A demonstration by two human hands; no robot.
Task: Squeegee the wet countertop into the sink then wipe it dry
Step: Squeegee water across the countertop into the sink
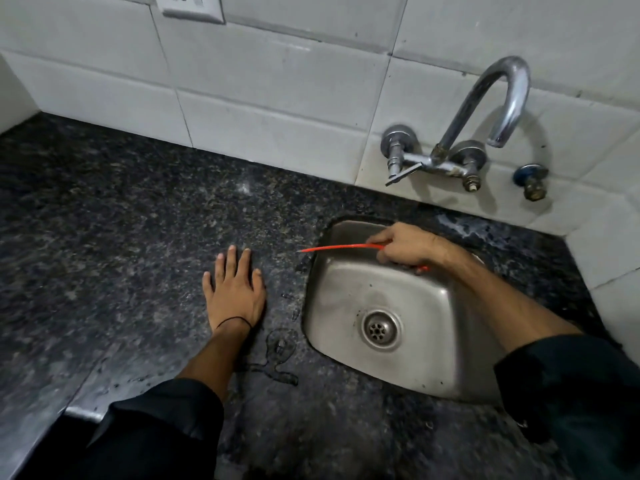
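Head view is looking down on a dark speckled countertop (121, 237) with a small steel sink (408, 362) sunk into its right side. From where I am standing, the person's left hand (235, 289) is lying flat on the stone just beside the sink's left rim, fingers spread and holding nothing, a thin black band (232, 320) circling the wrist. The right hand (408, 245) is reaching over the back of the basin, fingers curled tight around a red squeegee (341, 247); its thin red edge is pointing left, the tip sitting over the sink's back left rim, and a bit of red is showing below the palm. Both hands are well apart. A puddle (277, 355) is lying on the stone beside the sink's front left corner. A chrome tap (485, 109) is curving out from the white tiled wall (277, 98) above the basin. Dark sleeves are covering both forearms.
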